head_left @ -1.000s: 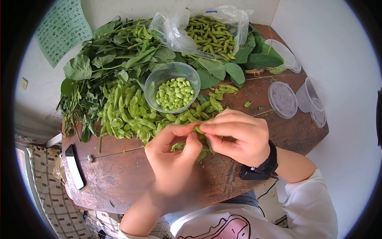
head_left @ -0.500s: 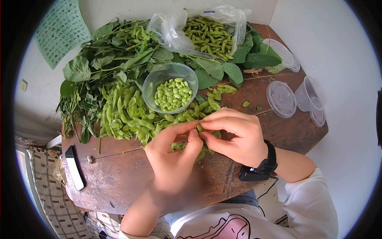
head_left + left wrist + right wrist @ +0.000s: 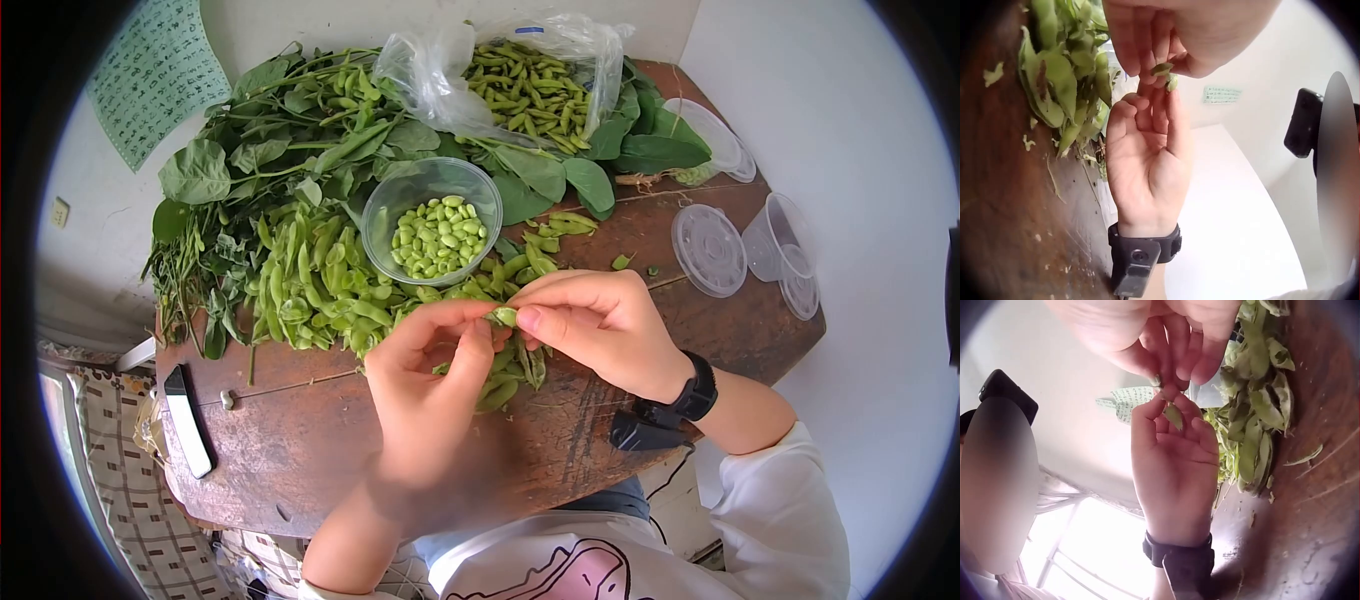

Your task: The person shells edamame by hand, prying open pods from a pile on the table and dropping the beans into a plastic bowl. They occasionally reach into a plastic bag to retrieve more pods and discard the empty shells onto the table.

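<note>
Between my two hands is a small green edamame pod, over the near edge of the heap. My left hand pinches one end with thumb and fingertips. From the other side my right hand pinches it, the thumbnail turned up. The right wrist view has a pod piece sticking out below the left fingertips. Just behind the hands stands a clear plastic bowl holding shelled green beans. Pods and split shells are heaped around its front and left.
Leafy bean stalks and a plastic bag of pods fill the back. At the right lie clear lids and a plastic cup. A phone rests by the table's left edge. Walls border the table at back and right.
The right hand has rotated, bringing its thumb to the top of the pod, and its wrist has shifted slightly right. More of the pod shows between the fingertips. The left hand stays nearly in place.
</note>
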### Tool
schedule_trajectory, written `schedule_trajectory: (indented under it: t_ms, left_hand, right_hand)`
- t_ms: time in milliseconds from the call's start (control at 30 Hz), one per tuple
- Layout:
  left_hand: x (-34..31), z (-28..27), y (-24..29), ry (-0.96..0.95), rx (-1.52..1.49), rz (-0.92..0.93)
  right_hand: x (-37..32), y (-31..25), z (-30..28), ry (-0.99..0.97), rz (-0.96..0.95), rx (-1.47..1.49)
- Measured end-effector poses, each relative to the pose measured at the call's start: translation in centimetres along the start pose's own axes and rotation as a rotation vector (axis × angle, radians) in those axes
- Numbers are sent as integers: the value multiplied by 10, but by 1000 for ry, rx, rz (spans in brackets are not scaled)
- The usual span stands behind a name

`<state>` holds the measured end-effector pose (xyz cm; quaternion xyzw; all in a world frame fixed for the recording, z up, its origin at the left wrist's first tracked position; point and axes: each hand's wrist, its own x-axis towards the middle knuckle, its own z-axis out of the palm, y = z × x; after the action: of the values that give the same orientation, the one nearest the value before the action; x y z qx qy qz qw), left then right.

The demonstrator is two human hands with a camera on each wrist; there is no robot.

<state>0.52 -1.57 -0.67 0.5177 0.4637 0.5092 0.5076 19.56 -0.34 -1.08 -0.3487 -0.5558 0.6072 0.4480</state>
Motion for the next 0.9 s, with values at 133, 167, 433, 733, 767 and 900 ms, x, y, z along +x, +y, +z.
schedule_trajectory:
  t_ms: [133, 167, 433, 733, 767, 900]
  left_hand:
    - [-1, 0, 2, 14, 17, -14]
    - [0, 0, 2, 6, 44, -17]
    - [3, -2, -4, -63, -61, -27]
    - [2, 1, -3, -3, -99, -128]
    - [2, 1, -3, -7, -100, -134]
    - [3, -1, -4, -37, -116, -151]
  right_hand:
    - [1, -1, 1, 23, -58, -72]
    - [1, -1, 1, 20, -112, -163]
    - [-1, -2, 8, 157, -51, -93]
    - [5, 4, 1, 143, -503, -658]
    - [6, 5, 1, 135, -499, -627]
    - [5, 5, -2, 98, -413, -515]
